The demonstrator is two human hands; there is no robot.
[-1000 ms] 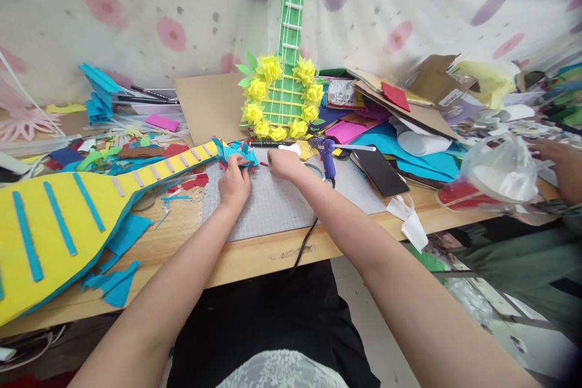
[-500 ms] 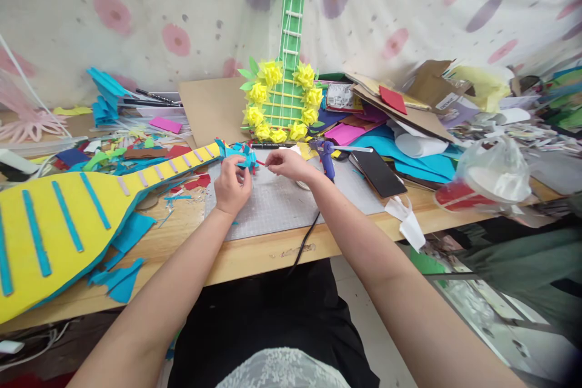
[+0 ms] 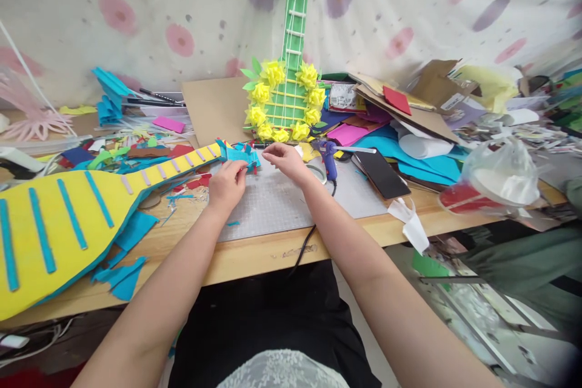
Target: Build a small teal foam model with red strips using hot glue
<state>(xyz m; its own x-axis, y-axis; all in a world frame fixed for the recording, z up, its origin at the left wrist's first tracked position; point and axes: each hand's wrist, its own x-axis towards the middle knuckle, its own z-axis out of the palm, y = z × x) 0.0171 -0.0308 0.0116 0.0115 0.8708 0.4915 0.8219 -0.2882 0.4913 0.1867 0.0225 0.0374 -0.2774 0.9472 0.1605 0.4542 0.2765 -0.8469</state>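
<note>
A yellow paper guitar (image 3: 54, 230) with blue strips across its body lies at the left, its neck pointing to the middle of the table. The neck ends in a blue headstock (image 3: 239, 153) with small red pieces along its edges. My left hand (image 3: 228, 185) is at the headstock's near edge, thumb and fingertips pinched together; what is between them is hidden. Just right of the headstock, my right hand (image 3: 287, 162) has its fingers bent and tips close together. Whatever they hold is too small to make out. Beneath both lies a grey cutting mat (image 3: 273, 209).
A purple glue gun (image 3: 328, 160), a tape roll (image 3: 317, 174) and a phone (image 3: 381, 173) lie right of my hands. Behind stands a green guitar (image 3: 293, 42) with yellow flowers. Paper scraps (image 3: 131, 154) cover the left; a bag-covered red bucket (image 3: 473, 197) stands right.
My left hand has shifted slightly left and down along the headstock. The red stick seen at my right fingertips no longer shows; the tape roll is more exposed.
</note>
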